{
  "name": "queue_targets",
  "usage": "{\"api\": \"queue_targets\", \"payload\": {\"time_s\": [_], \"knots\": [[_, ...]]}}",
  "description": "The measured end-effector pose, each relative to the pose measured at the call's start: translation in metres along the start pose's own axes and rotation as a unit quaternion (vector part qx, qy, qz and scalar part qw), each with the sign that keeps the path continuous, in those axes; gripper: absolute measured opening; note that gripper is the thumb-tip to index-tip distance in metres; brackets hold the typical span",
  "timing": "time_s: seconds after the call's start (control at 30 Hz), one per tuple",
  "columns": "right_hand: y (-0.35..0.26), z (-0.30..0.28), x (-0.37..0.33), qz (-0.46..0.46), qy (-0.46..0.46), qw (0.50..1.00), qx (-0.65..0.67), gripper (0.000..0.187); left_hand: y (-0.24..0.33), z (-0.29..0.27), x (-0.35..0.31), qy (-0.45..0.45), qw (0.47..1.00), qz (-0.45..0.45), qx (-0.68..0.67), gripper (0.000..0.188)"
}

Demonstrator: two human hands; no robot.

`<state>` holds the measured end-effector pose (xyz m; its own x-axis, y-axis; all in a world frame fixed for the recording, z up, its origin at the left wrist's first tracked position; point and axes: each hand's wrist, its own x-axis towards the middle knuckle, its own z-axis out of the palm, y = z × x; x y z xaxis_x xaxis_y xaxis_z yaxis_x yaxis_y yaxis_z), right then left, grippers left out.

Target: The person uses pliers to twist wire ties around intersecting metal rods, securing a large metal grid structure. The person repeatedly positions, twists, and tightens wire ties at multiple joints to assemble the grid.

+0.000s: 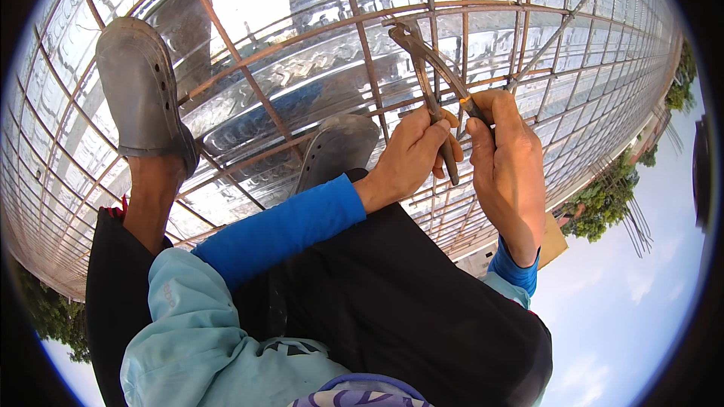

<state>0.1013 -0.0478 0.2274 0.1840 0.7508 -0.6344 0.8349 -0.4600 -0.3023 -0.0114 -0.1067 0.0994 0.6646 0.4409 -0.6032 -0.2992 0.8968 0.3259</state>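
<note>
Underfoot, a wide grid of rusty bars (367,68), crossing at many points and curving toward the rim of the view. Behind the grid, shiny silver sheeting (317,79), rippled and ridged, white with glare near the top and dark in patches.

Over this surface, at the upper middle, a pair of long-handled pliers (412,40), head pointing up near a crossing of bars, handles spread apart. Cannot tell touching from hovering there. Around one handle, the left hand (411,147), thumb and fingers curled in closely. Around the dark grip of the other handle, just below an orange band (465,101), the right hand (513,154), thumb and fingers pinched together.

At the left, a grey clog (136,90), toe upward, over the bars; near the middle, a second grey clog (343,143), partly hidden. Lower down, black trousers (407,286), a pale blue-green shirt (196,332) and bright blue sleeves (286,226).

Beyond the grid on the right, blue sky (603,332) with thin cloud, green trees (607,192) and a spray of thin rods (639,226). Just beside the right wrist, a tan block (556,241). At the lower left, more greenery (53,316).
</note>
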Motion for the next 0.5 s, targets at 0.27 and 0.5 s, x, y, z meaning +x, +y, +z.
{"api": "queue_targets", "payload": {"time_s": [0.27,0.5], "knots": [[0.003,0.005,-0.008,0.020,-0.001,0.998,0.056,0.016,0.009,0.017,-0.007,-0.003,0.999,-0.008,-0.035,0.027],[0.008,0.011,-0.011,-0.025,0.022,0.999,0.044,0.018,0.009,0.018,-0.007,0.012,0.998,-0.022,-0.054,0.025]]}}
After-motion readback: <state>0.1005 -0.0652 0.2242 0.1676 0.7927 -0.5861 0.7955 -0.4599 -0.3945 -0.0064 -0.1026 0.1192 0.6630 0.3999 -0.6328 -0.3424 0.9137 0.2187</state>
